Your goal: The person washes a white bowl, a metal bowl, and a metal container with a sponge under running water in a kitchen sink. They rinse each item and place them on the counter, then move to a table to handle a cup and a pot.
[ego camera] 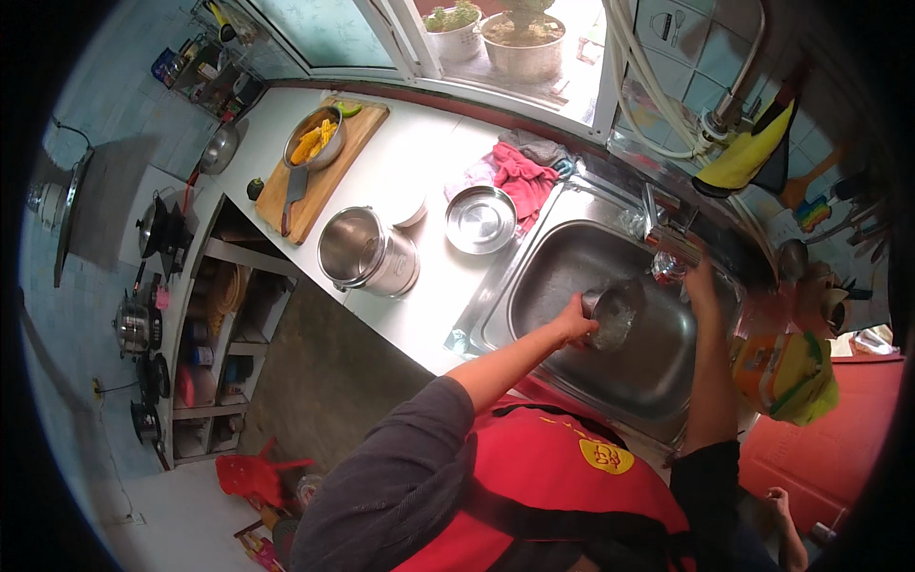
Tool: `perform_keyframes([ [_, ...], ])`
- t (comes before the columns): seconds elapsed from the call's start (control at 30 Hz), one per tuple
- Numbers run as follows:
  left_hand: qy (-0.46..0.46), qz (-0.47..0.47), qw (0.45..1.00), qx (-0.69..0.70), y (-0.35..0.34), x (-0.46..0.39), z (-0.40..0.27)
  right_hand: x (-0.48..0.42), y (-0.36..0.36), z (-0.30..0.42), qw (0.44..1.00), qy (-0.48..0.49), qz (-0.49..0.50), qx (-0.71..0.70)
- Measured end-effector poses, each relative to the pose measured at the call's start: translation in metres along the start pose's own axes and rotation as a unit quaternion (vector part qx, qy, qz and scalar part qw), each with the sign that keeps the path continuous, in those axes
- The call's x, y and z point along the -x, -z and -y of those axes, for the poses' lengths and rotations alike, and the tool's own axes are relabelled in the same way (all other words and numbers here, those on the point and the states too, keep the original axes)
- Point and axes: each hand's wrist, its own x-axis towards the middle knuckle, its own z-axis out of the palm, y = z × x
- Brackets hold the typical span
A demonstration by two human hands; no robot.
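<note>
My left hand (pixel 576 323) grips a small metal cup (pixel 592 303) by its side, low over the stainless steel sink (pixel 525 286). Clear water (pixel 616 327) splashes at the cup's mouth and onto the basin floor. At the sink's far right, my right hand (pixel 698 275) is on the spout end of the metal faucet (pixel 674 245); its fingertips are partly hidden. To the left of the sink, a round steel lid (pixel 481 220) lies on the white counter (pixel 443 293). A steel inner pot or canister (pixel 368 250) stands farther left with its top uncovered.
A cutting board (pixel 343 171) carries a kitchen knife (pixel 294 193) and a steel bowl of corn (pixel 314 139). Red cloths (pixel 524 175) lie behind the lid. Yellow-black gloves (pixel 750 161) hang by the faucet. Another person's hand (pixel 779 500) shows near a red bin (pixel 822 429).
</note>
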Motion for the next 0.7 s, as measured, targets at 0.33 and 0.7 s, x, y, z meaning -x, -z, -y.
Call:
perform_keyframes([
  [0.33,-0.365,-0.201,0.752,-0.51,0.04,0.024,-0.024,0.14,-0.006,-0.024,0.829,-0.314,-0.062,-0.459],
  [0.7,-0.016,0.084,0.972,0.217,0.032,0.016,-0.029,0.175,-0.029,0.011,0.834,-0.265,-0.075,-0.479],
])
